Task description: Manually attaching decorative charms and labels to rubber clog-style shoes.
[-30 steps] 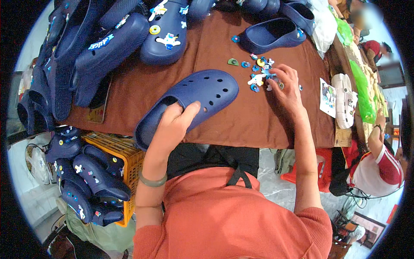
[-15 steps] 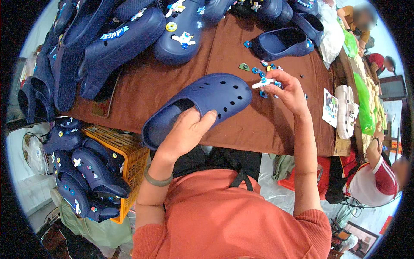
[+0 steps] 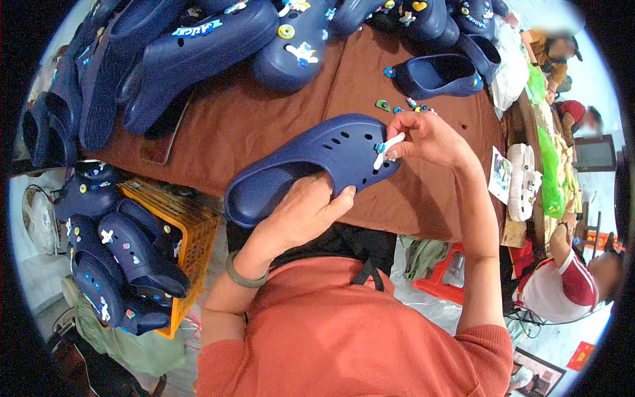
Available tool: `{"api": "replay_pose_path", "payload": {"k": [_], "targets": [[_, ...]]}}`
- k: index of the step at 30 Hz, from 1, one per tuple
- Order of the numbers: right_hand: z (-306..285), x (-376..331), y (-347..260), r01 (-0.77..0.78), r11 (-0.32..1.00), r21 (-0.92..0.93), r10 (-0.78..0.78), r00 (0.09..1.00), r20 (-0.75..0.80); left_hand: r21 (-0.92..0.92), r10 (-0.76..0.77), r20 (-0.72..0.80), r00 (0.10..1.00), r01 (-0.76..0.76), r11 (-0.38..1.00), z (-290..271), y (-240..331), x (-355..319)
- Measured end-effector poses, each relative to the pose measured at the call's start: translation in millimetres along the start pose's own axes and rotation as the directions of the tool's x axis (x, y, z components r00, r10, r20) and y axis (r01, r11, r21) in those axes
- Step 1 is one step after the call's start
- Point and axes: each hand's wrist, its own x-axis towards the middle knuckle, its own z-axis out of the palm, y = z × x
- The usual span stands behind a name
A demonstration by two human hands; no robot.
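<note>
A navy clog (image 3: 357, 147) with holes in its upper is held in my left hand (image 3: 307, 208). The fingers reach inside the foot opening and the thumb lies on the outer side. My right hand (image 3: 426, 139) pinches a white figure-shaped shoe charm (image 3: 386, 152) with blue parts. This charm is against the toe of the clog, over its holes; whether its stem sits in a hole is hidden. Beyond the right hand lie several small loose charms (image 3: 411, 104), partly covered by the hand, and a green charm (image 3: 382, 104).
Decorated navy clogs (image 3: 211, 53) are heaped along the far left of the brown-covered table (image 3: 225, 132). Another clog (image 3: 440, 74) lies at the far right. A white clog (image 3: 521, 182) rests beside a printed card (image 3: 501, 173). An orange crate (image 3: 198, 248) of clogs stands at left. Other people sit at right.
My right hand has brought the charm left and down onto the clog's toe. The left hand and clog have shifted slightly right, and the whole view has moved a little.
</note>
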Motion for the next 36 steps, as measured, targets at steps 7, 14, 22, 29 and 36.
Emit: {"api": "replay_pose_path", "payload": {"k": [7,14,22,29,36], "targets": [[-14,5,-11,-0.06,0.955,-0.289,0.09,0.992,0.092,0.09,0.107,0.072,0.992,-0.113,0.99,6,-14,-5],[-13,15,-15,0.093,0.926,-0.365,-0.097,0.995,0.008,0.15,0.301,-0.043,0.953,-0.292,0.945,16,-21,-4],[-6,17,-46,0.084,0.775,-0.626,0.039,0.983,0.18,0.174,0.278,-0.008,0.961,-0.273,0.946,13,-16,-6],[8,-6,-23,0.131,0.775,-0.619,-0.132,0.99,0.044,0.196,0.36,-0.014,0.933,-0.35,0.916,15,-17,-7],[27,-26,18,0.089,0.99,-0.11,-0.125,0.914,-0.385,0.064,0.225,-0.011,0.974,-0.224,0.972,11,-16,-3]]}}
